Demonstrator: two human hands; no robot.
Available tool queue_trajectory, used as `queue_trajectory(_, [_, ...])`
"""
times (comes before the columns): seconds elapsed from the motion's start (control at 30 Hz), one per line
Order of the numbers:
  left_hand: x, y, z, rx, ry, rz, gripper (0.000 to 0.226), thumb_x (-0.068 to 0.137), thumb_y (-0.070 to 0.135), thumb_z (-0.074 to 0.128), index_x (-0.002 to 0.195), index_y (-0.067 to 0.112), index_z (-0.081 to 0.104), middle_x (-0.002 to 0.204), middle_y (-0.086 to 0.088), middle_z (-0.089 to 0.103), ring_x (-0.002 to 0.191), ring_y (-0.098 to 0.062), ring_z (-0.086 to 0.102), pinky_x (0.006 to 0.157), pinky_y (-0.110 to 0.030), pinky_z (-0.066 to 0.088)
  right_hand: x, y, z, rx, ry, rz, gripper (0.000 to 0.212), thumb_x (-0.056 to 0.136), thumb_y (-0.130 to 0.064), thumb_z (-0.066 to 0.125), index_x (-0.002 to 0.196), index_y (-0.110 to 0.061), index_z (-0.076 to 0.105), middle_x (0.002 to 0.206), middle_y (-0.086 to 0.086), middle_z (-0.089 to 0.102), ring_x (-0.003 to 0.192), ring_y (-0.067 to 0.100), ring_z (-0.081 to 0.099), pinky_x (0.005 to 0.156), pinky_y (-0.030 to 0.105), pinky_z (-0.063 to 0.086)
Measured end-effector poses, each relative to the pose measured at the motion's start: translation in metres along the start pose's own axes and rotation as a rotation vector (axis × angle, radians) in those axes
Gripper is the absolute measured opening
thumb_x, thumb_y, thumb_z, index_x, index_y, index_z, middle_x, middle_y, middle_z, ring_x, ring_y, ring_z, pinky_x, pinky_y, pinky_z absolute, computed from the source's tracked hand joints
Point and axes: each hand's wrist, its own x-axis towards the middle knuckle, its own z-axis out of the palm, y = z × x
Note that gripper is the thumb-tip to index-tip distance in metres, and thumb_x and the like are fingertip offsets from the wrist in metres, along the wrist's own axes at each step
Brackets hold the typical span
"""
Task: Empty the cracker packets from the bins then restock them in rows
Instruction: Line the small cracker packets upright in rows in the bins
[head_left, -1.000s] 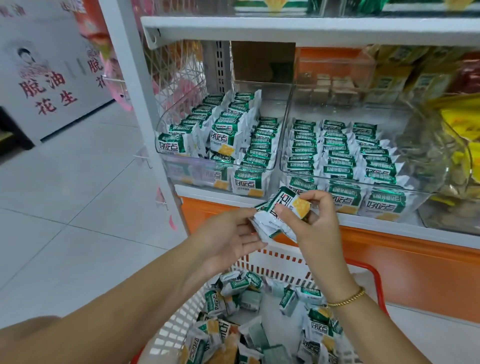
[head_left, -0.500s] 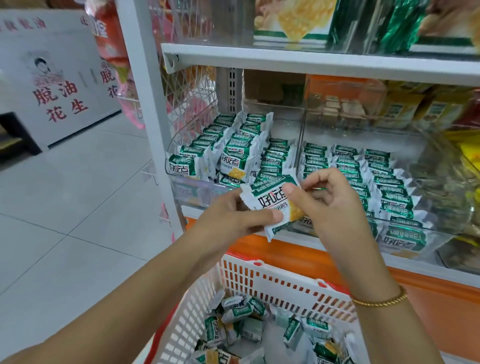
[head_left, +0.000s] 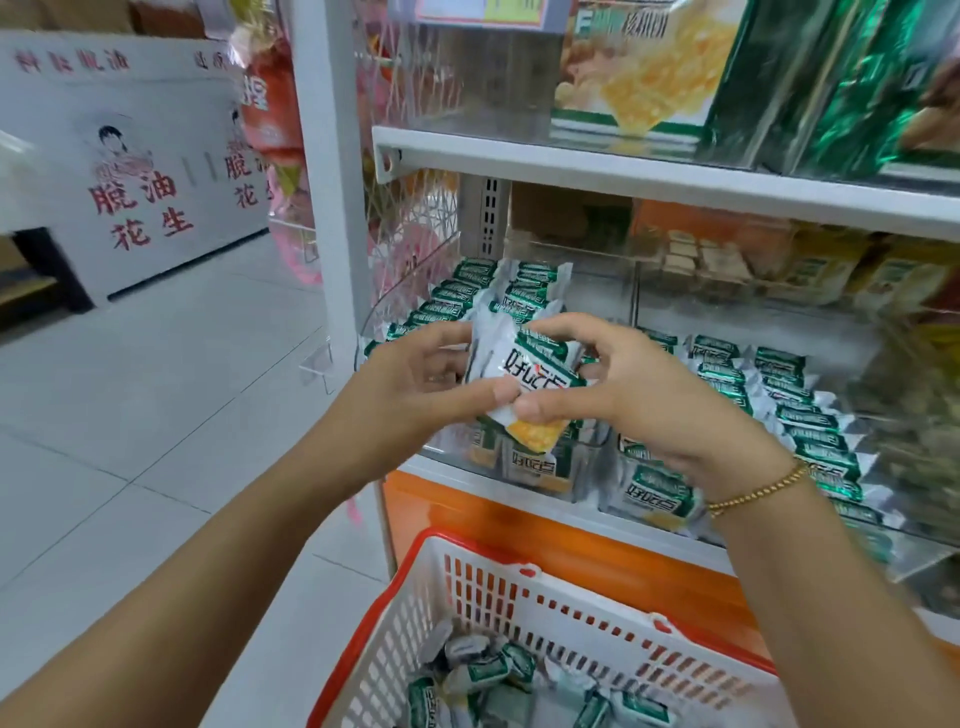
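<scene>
I read red 脱油花生 on the sign (head_left: 140, 208) at far left, then see the left hand (head_left: 415, 384) pinching a green packet (head_left: 530, 379) printed 好吃点, the right hand (head_left: 639, 395) pinching it too, before the left bin (head_left: 457, 452), above the basket (head_left: 571, 582).

Bright, even overhead store light with soft shadows; motion blur at the right and upper edges; wide-angle bowing of the shelf post (head_left: 332, 171); glare on clear bins (head_left: 597, 291).

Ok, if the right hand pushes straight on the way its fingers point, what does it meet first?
The right hand points leftward, so past the cracker packet it pinches, it likely meets the left hand holding the opposite edge. Stocked packet rows lie behind; depth unclear.
</scene>
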Motion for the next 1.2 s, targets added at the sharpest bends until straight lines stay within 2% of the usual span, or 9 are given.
queue_trajectory(0.07, [0.006, -0.004, -0.007, 0.065, 0.09, -0.022, 0.055, 0.073, 0.046, 0.069, 0.122, 0.022, 0.059, 0.104, 0.007, 0.07, 0.094, -0.009, 0.068, 0.082, -0.026, 0.055, 0.018, 0.006, 0.001, 0.094, 0.029, 0.053, 0.075, 0.047, -0.047, 0.085, 0.116, -0.033, 0.059, 0.118, -0.011, 0.064, 0.101, 0.01, 0.066, 0.088, 0.029, 0.053])
queue_trajectory(0.17, [0.014, -0.02, -0.023, 0.447, 0.25, -0.058, 0.024, 0.083, 0.043, 0.066, 0.097, 0.023, 0.066, 0.085, 0.009, 0.066, 0.077, -0.001, 0.062, 0.064, -0.018, 0.046, 0.043, 0.013, 0.006, -0.007, 0.051, 0.16, 0.085, 0.046, -0.054, 0.087, 0.122, -0.032, 0.056, 0.142, -0.004, 0.048, 0.119, 0.015, 0.054, 0.101, 0.032, 0.043])
queue_trajectory(0.27, [0.021, -0.042, -0.03, 0.721, 0.218, -0.057, 0.016, 0.087, 0.031, 0.065, 0.092, 0.016, 0.066, 0.083, 0.007, 0.063, 0.078, -0.01, 0.059, 0.061, -0.016, 0.04, 0.06, 0.017, 0.016, -0.264, 0.076, 0.176, 0.072, 0.065, -0.039, 0.086, 0.127, -0.028, 0.052, 0.148, -0.001, 0.037, 0.105, 0.017, 0.061, 0.086, 0.027, 0.045])
queue_trajectory(0.47, [0.033, -0.064, -0.027, 0.806, 0.199, 0.031, 0.02, 0.086, 0.022, 0.064, 0.105, 0.013, 0.063, 0.103, -0.005, 0.057, 0.096, -0.02, 0.055, 0.081, -0.026, 0.043, 0.07, 0.029, 0.04, -0.669, 0.161, -0.004, 0.073, 0.07, -0.034, 0.084, 0.133, -0.027, 0.048, 0.133, 0.004, 0.047, 0.117, 0.021, 0.049, 0.087, 0.027, 0.039])
queue_trajectory(0.77, [0.031, -0.065, -0.027, 0.882, 0.154, 0.095, 0.025, 0.086, 0.029, 0.064, 0.108, 0.018, 0.059, 0.104, -0.006, 0.052, 0.098, -0.023, 0.05, 0.079, -0.03, 0.04, 0.051, 0.046, 0.052, -0.661, 0.119, -0.033, 0.058, 0.091, -0.05, 0.055, 0.145, -0.034, 0.039, 0.123, 0.001, 0.035, 0.118, 0.02, 0.034, 0.104, 0.029, 0.033])
queue_trajectory(0.87, [0.022, -0.055, -0.022, 0.887, 0.162, 0.076, 0.02, 0.087, 0.03, 0.063, 0.102, 0.017, 0.06, 0.095, -0.001, 0.055, 0.086, -0.017, 0.052, 0.07, -0.027, 0.038, 0.026, 0.035, 0.049, -0.695, 0.33, -0.153, 0.042, 0.093, -0.044, 0.056, 0.129, -0.023, 0.056, 0.119, 0.002, 0.043, 0.114, 0.019, 0.041, 0.098, 0.032, 0.039])
queue_trajectory(0.93, [0.012, -0.046, -0.015, 0.849, 0.166, 0.054, 0.014, 0.088, 0.028, 0.063, 0.084, 0.017, 0.058, 0.075, 0.005, 0.054, 0.067, -0.009, 0.048, 0.056, -0.024, 0.033, -0.002, 0.035, 0.048, -0.675, 0.401, -0.283, 0.02, 0.093, -0.037, 0.058, 0.094, -0.017, 0.062, 0.092, -0.001, 0.052, 0.088, 0.017, 0.052, 0.079, 0.035, 0.047])
queue_trajectory(1.03, [-0.009, -0.047, 0.005, 0.831, 0.038, 0.016, 0.029, 0.089, 0.03, 0.061, 0.065, 0.015, 0.052, 0.06, 0.005, 0.052, 0.055, -0.004, 0.045, 0.05, -0.02, 0.029, -0.047, 0.062, 0.052, -0.71, 0.205, -0.225, 0.036, 0.093, -0.033, 0.057, 0.065, -0.016, 0.044, 0.057, -0.009, 0.037, 0.056, 0.01, 0.039, 0.057, 0.034, 0.037])
queue_trajectory(1.2, [-0.05, -0.101, 0.068, 0.897, -0.464, -0.042, 0.031, 0.092, 0.034, 0.057, 0.068, 0.015, 0.048, 0.059, 0.004, 0.048, 0.055, -0.009, 0.043, 0.057, -0.03, 0.032, -0.098, 0.179, 0.074, -0.731, -0.315, 0.198, 0.036, 0.096, -0.03, 0.053, 0.067, -0.009, 0.05, 0.061, 0.006, 0.046, 0.059, 0.024, 0.047, 0.057, 0.034, 0.036])
